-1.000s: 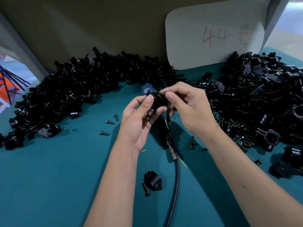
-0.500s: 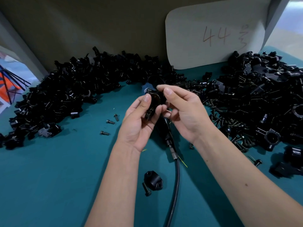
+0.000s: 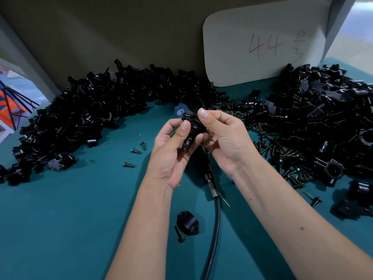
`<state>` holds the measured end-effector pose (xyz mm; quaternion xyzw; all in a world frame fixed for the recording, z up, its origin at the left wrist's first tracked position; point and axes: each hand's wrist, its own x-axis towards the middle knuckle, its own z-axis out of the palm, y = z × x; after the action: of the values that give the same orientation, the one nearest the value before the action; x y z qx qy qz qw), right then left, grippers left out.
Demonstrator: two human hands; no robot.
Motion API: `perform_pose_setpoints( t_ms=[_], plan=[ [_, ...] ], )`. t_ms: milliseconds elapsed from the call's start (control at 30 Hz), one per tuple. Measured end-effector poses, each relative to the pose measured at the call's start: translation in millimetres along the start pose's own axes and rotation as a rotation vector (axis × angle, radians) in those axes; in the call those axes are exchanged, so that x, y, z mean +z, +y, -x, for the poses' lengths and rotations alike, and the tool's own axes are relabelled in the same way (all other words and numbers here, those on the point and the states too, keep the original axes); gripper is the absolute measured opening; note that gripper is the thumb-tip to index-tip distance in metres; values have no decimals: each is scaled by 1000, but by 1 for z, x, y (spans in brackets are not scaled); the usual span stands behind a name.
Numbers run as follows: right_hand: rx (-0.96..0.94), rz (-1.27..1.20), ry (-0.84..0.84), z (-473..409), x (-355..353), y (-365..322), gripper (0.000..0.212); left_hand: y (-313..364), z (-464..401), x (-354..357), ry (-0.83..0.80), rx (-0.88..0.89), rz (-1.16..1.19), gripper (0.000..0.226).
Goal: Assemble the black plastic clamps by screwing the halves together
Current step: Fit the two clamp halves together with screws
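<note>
Head view
Left hand (image 3: 171, 152): raised above the bench (image 3: 70, 219), palm up, thumb and fingers pinching the clamp (image 3: 192, 130).
Right hand (image 3: 224, 138): alongside, fingers curled, gripping the clamp's right side.
Clamp: mid-scene, between both hands.
Loose half (image 3: 188, 223): near, beside a hose (image 3: 217, 219).

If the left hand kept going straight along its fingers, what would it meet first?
Likely the blue tag just beyond the clamp that the left hand holds, then the back pile; depth is unclear.

bare forearms (image 3: 282, 211), no sleeves, no gloves
</note>
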<state>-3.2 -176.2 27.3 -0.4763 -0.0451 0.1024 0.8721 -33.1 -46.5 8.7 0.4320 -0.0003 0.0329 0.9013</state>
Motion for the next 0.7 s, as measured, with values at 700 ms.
perform_pose_setpoints(
  t_ms=[700],
  plan=[
    [-625,856,4,-2,-4,12,35,-4,-5,0,48,93,-17,14]
  ],
)
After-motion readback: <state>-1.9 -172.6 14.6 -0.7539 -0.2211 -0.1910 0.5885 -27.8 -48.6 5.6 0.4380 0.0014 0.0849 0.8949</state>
